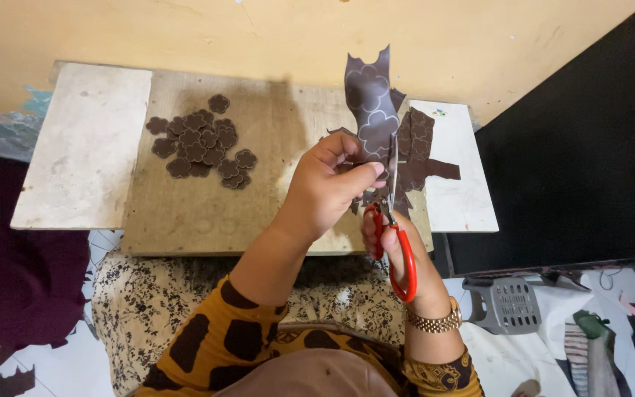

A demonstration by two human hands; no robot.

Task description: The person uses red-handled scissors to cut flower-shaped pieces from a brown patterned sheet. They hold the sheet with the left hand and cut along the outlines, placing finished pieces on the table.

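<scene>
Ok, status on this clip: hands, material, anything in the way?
Left hand pinching brown sheet, held upright. Right hand on red scissors, blades at the sheet. Cut flower pieces piled on wooden board, apart. Nothing in the way.

Grey basket [507,303], perhaps plastic

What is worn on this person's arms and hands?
Both hands are bare: the left hand and the right hand wear no gloves, and no rings are visible. The sleeves are mustard yellow with large dark brown blotches, pushed up so the forearms show. A gold-coloured link wristwatch sits on the right wrist.
</scene>
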